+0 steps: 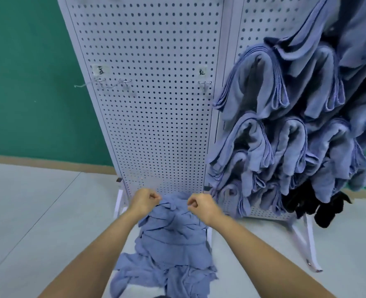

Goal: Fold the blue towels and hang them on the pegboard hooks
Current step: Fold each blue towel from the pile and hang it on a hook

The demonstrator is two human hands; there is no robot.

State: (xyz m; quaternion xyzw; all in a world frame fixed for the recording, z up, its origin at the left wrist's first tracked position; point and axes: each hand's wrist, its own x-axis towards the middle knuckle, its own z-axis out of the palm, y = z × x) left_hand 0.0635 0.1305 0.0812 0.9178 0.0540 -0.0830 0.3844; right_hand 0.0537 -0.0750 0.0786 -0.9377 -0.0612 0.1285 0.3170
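A pile of loose blue towels [169,250] lies on the floor at the foot of the white pegboard [152,117]. My left hand [144,201] and my right hand [201,205] are both closed, each pinching the top edge of one blue towel [173,203] lifted from the pile. Bare metal hooks [101,81] stick out at the board's left, with another hook [205,83] at its right edge. Many folded blue towels [285,130] hang on the right pegboard panel.
Dark cloths [319,207] hang at the lower right of the towel-covered panel. White stand legs [306,244] splay out over the pale floor. A green wall [27,82] is behind the boards. Paper labels [100,69] sit above the hooks.
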